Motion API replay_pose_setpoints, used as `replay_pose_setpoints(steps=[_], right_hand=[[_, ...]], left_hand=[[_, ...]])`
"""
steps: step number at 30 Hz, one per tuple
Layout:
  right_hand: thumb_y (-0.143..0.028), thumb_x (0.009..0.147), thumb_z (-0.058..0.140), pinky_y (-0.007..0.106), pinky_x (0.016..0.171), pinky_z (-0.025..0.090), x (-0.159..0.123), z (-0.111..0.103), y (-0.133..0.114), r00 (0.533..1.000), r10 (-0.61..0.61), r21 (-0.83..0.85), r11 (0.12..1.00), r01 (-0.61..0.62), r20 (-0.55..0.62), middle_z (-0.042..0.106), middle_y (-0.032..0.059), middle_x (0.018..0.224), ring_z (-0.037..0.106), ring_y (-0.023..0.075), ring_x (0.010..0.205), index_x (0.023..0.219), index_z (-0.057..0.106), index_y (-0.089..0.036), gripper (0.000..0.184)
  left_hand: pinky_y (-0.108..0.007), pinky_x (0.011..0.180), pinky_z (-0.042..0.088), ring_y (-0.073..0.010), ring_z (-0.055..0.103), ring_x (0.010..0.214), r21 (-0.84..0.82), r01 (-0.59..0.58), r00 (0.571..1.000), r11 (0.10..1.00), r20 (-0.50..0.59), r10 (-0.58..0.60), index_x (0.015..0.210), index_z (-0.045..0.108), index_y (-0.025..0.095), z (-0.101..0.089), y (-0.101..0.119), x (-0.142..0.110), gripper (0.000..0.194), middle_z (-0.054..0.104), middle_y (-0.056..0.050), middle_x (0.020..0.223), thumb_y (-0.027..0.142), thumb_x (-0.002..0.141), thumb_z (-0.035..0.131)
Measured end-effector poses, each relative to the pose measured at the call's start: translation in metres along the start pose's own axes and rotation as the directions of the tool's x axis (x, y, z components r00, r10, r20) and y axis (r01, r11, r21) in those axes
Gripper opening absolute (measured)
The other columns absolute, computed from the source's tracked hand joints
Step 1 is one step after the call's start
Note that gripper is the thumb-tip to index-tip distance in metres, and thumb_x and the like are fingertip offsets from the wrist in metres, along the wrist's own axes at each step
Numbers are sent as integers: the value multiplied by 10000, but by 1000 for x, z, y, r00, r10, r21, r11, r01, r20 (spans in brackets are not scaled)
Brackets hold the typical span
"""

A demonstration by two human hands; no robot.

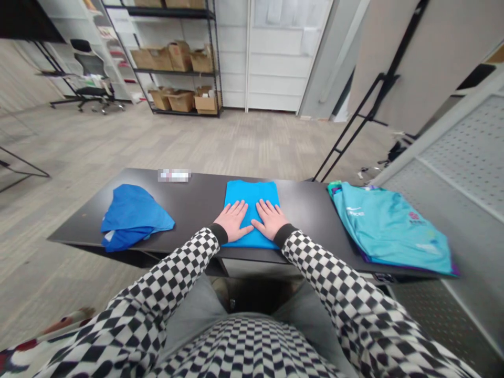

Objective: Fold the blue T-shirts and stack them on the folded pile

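Three garments on the black table (pixel 205 205), two hands on the middle one.

Left hand (pixel 233 220) and right hand (pixel 270 219) both lie open, palms down, fingers spread, no grasp, pressing on the cyan shirt (pixel 252 194). Thumbs point at each other, with a narrow gap between them. Checkered sleeves run back past the near edge.

Cyan shirt: folded square, mid-table, lower edge just short of the near edge, top edge just short of the far edge. Not much room front or back.

Blue shirt (pixel 132 215): crumpled, left of center, reaching the near edge, with open table between it and the cyan one.

Teal shirt (pixel 388 226): lying flat at the right end, spilling over the near right corner. Open strip of table between it and the cyan one.

One blurred patch (pixel 174 175) at the far edge, left of center; too blurred to identify.

Behind the table: one rack (pixel 175 71) with about nine boxes (pixel 180 58), one chair (pixel 88 79) further left.
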State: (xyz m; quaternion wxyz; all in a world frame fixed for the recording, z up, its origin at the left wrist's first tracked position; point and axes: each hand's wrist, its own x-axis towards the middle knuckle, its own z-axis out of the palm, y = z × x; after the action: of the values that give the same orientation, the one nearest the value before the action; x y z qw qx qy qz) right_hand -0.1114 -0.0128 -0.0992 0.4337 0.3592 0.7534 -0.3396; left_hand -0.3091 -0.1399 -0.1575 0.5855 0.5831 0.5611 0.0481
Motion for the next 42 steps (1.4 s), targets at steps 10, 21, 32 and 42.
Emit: replay_pose_setpoints(steps=[10,21,32,42], right_hand=[[-540,1169,520,714,1397,253,-128,-3,16,972,-215,36,975,220,-98,295,112,1886,280,384,1753,1866,246,-305,785],[-286,1106,652,654,1334,401,-160,17,26,933,-313,-100,949,299,-180,516,133,1773,491,359,1651,1811,403,-295,747],[-201,1155,640,461,1087,403,-191,21,24,864,-298,-100,954,283,-405,779,43,1502,718,261,1386,1573,699,-417,474],[-236,1149,658,453,1072,419,-184,-2,25,795,-309,-69,944,322,-523,865,44,1276,737,255,1198,1444,778,-350,339]], left_hand=[[-556,1430,237,-323,258,1773,69,-169,974,983,-140,178,1849,289,253,-8,-11,-124,735,260,-111,1908,514,1181,449],[-557,1330,419,-337,562,1596,143,-220,922,965,-294,253,1626,657,224,12,-16,-157,514,636,-123,1687,367,1134,620],[-463,1024,599,-247,758,1143,97,-373,823,923,-425,377,1286,815,279,8,-19,-162,268,863,-55,1272,168,1105,651],[-422,1015,622,-234,770,1108,24,-370,803,929,-496,332,1359,803,262,-16,-21,-162,306,845,-76,1216,186,1126,619]])
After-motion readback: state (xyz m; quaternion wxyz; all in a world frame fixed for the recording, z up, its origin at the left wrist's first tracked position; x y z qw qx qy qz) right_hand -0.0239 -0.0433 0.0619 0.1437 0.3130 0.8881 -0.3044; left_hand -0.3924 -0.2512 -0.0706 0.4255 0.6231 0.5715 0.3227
